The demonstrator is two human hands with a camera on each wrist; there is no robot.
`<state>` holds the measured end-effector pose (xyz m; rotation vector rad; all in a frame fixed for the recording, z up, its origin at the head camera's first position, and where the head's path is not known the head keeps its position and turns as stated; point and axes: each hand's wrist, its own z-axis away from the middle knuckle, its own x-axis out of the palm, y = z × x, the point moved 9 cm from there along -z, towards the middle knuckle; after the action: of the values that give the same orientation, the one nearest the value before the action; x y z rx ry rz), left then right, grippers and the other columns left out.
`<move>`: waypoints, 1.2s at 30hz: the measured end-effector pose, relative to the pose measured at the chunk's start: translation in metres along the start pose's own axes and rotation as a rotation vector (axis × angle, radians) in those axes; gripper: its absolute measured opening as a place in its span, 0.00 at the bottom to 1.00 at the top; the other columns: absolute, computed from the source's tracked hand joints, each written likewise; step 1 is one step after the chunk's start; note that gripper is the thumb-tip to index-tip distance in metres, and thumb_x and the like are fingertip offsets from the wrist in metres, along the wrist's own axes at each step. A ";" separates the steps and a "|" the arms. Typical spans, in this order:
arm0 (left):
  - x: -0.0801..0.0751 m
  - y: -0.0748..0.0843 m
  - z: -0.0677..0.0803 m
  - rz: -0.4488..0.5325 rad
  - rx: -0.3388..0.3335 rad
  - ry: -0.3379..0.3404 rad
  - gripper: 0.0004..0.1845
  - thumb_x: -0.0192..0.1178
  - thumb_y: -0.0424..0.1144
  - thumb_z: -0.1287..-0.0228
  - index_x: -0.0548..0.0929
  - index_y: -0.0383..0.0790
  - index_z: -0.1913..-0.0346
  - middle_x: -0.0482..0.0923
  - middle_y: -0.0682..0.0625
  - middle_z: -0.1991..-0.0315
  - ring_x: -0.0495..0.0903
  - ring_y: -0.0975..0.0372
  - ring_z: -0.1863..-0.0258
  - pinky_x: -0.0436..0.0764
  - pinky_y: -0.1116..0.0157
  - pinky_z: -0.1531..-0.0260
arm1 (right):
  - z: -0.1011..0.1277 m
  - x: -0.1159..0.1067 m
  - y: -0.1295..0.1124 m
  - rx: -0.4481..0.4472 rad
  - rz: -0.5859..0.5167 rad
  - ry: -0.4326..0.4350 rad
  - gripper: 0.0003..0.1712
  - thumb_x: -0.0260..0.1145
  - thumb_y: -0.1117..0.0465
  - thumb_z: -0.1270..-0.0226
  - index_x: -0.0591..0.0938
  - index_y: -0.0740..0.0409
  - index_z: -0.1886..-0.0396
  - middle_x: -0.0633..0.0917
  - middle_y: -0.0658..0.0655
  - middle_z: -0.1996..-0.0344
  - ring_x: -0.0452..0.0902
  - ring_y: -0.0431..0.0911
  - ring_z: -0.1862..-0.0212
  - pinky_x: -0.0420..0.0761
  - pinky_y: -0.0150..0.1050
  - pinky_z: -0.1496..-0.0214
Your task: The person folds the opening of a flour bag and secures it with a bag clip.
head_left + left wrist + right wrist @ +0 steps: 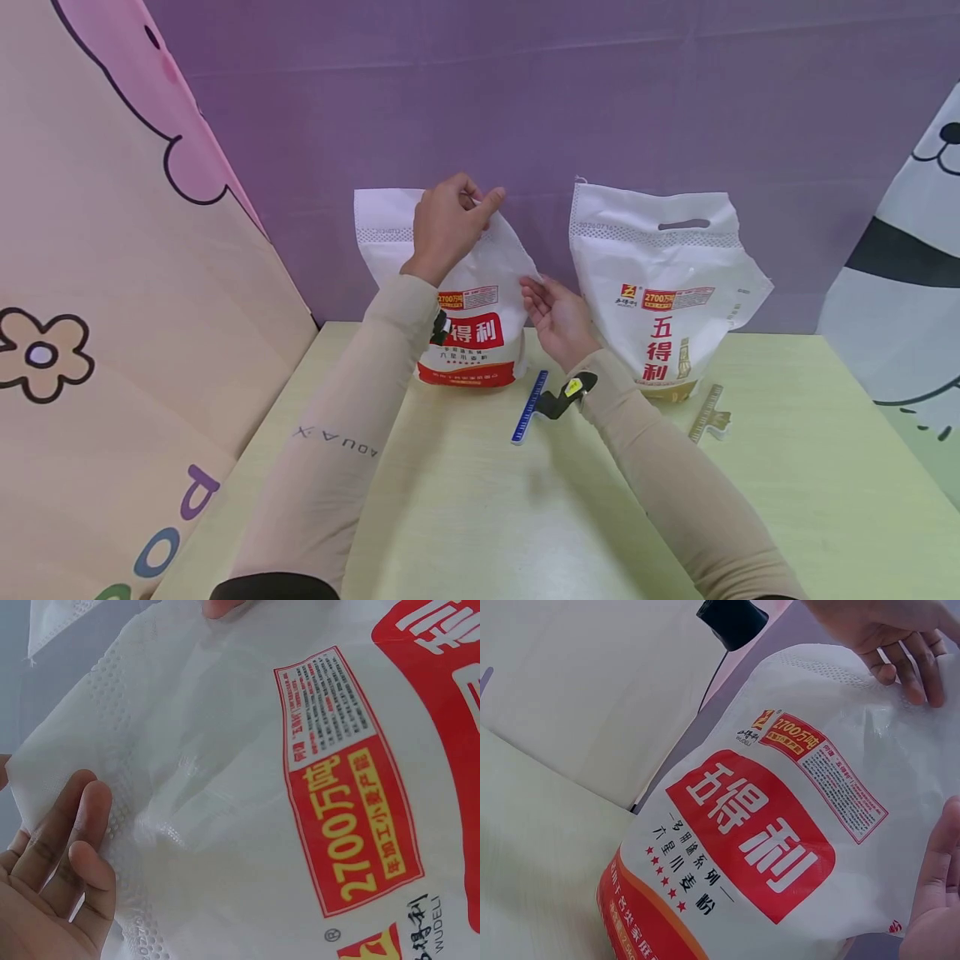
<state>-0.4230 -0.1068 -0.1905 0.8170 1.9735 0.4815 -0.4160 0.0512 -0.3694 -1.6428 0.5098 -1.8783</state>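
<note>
Two white flour bags stand upright at the back of the pale green table [480,517]. My left hand [450,218] pinches the folded top of the left bag [480,325], which has a red label [750,836]; its fingers [900,652] curl over the bag's upper edge. My right hand [558,317] is open, palm up, with straight fingers [82,825] against that bag's right side. The right bag [663,283], with a cut-out handle and red characters, stands untouched beside my right hand.
A blue sealing clip [529,408] lies on the table in front of the left bag. A beige clip [708,414] lies in front of the right bag. A purple backdrop [525,100] rises behind, with cartoon panels on the left [112,292] and right [900,292].
</note>
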 end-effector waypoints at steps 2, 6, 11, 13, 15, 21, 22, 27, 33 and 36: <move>-0.001 0.000 0.000 -0.001 0.008 0.007 0.20 0.61 0.60 0.30 0.80 0.45 0.61 0.87 0.51 0.71 0.82 0.60 0.73 0.77 0.65 0.70 | 0.001 0.000 0.000 0.001 -0.001 -0.002 0.06 0.56 0.61 0.19 0.77 0.57 0.52 0.88 0.53 0.63 0.82 0.40 0.64 0.84 0.26 0.59; -0.002 -0.001 0.001 -0.005 0.000 0.013 0.17 0.61 0.57 0.29 0.80 0.45 0.61 0.87 0.51 0.68 0.81 0.60 0.70 0.78 0.66 0.70 | 0.003 0.001 -0.001 0.004 -0.002 -0.002 0.07 0.56 0.63 0.19 0.77 0.57 0.49 0.88 0.53 0.64 0.82 0.39 0.64 0.83 0.25 0.58; -0.005 -0.001 0.003 -0.006 0.003 0.023 0.13 0.61 0.52 0.30 0.80 0.45 0.60 0.89 0.49 0.65 0.81 0.59 0.68 0.78 0.66 0.71 | 0.003 -0.001 0.001 0.022 -0.007 0.010 0.10 0.57 0.63 0.20 0.77 0.58 0.44 0.88 0.53 0.64 0.83 0.39 0.64 0.84 0.25 0.58; -0.006 0.000 0.003 -0.007 0.004 0.023 0.11 0.61 0.50 0.30 0.80 0.45 0.60 0.89 0.49 0.65 0.81 0.58 0.68 0.78 0.65 0.71 | 0.003 -0.001 0.002 0.027 -0.003 0.013 0.13 0.57 0.63 0.20 0.76 0.58 0.41 0.88 0.53 0.63 0.83 0.39 0.63 0.84 0.25 0.57; -0.007 0.000 0.003 -0.002 0.003 0.020 0.10 0.61 0.48 0.31 0.81 0.45 0.61 0.88 0.49 0.65 0.80 0.58 0.67 0.76 0.65 0.71 | 0.003 -0.002 0.002 0.028 0.004 0.011 0.16 0.56 0.63 0.20 0.74 0.58 0.37 0.87 0.53 0.62 0.83 0.39 0.62 0.83 0.25 0.57; -0.008 0.000 0.004 0.024 0.029 0.002 0.06 0.61 0.43 0.31 0.81 0.44 0.60 0.87 0.48 0.68 0.80 0.59 0.68 0.75 0.66 0.69 | 0.004 -0.001 0.002 0.028 0.028 -0.005 0.25 0.55 0.63 0.19 0.67 0.58 0.26 0.86 0.53 0.57 0.82 0.38 0.60 0.83 0.24 0.55; -0.008 0.000 0.004 0.028 0.035 -0.003 0.06 0.60 0.42 0.30 0.81 0.43 0.59 0.86 0.47 0.69 0.80 0.59 0.68 0.74 0.66 0.69 | 0.005 -0.002 0.002 0.027 0.041 -0.007 0.26 0.55 0.63 0.19 0.67 0.57 0.25 0.86 0.53 0.56 0.82 0.38 0.59 0.83 0.24 0.54; -0.009 0.000 0.006 0.038 0.044 -0.027 0.06 0.59 0.41 0.27 0.82 0.43 0.55 0.84 0.46 0.67 0.79 0.58 0.66 0.74 0.66 0.66 | 0.005 -0.003 0.003 0.028 0.083 -0.005 0.24 0.55 0.63 0.19 0.69 0.53 0.27 0.84 0.54 0.50 0.81 0.38 0.56 0.82 0.24 0.53; -0.010 -0.001 0.011 0.061 0.051 -0.028 0.09 0.58 0.41 0.26 0.83 0.43 0.50 0.80 0.46 0.67 0.77 0.57 0.64 0.76 0.65 0.67 | 0.003 -0.005 0.005 0.023 0.112 -0.006 0.27 0.54 0.62 0.18 0.67 0.51 0.24 0.84 0.54 0.49 0.80 0.38 0.57 0.82 0.23 0.55; -0.010 -0.002 0.013 0.071 0.055 -0.022 0.10 0.58 0.41 0.25 0.84 0.43 0.48 0.80 0.47 0.67 0.77 0.57 0.64 0.77 0.65 0.67 | 0.003 -0.005 0.006 0.018 0.111 -0.005 0.27 0.54 0.62 0.19 0.68 0.51 0.23 0.84 0.54 0.50 0.80 0.38 0.58 0.82 0.23 0.55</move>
<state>-0.4092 -0.1151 -0.1923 0.9254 1.9496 0.4590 -0.4114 0.0505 -0.3762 -1.5743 0.5681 -1.7925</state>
